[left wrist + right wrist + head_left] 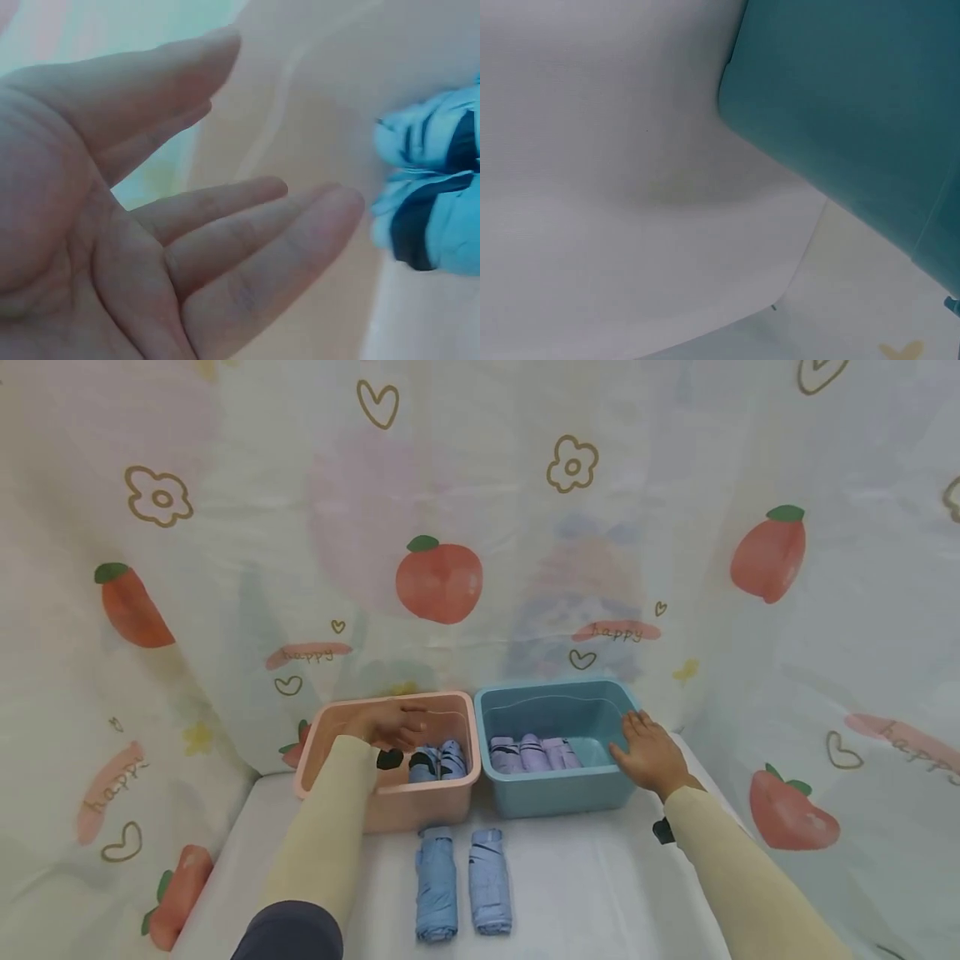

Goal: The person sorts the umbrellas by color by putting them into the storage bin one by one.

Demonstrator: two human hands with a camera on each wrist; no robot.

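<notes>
My left hand [390,724] hovers over the pink bin [420,810], its fingers extended and nothing in them. Two blue patterned fabric rolls [452,760] lie inside that bin, to the right of the hand. In the left wrist view, the blue rolls [435,217] are just beyond the spread fingertips. At the right rim of the blue bin [562,795], my right hand [651,752] lies with its fingers straight. Three lilac fabric rolls [533,753] sit side by side in the blue bin. The right wrist view shows the bin's outer wall [840,112] but no hand.
Two more blue fabric rolls, one on the left [437,885] and one on the right [491,881], lie lengthwise on the white table [585,885] before the bins. The bins stand side by side against a printed curtain [480,485] that encloses the table.
</notes>
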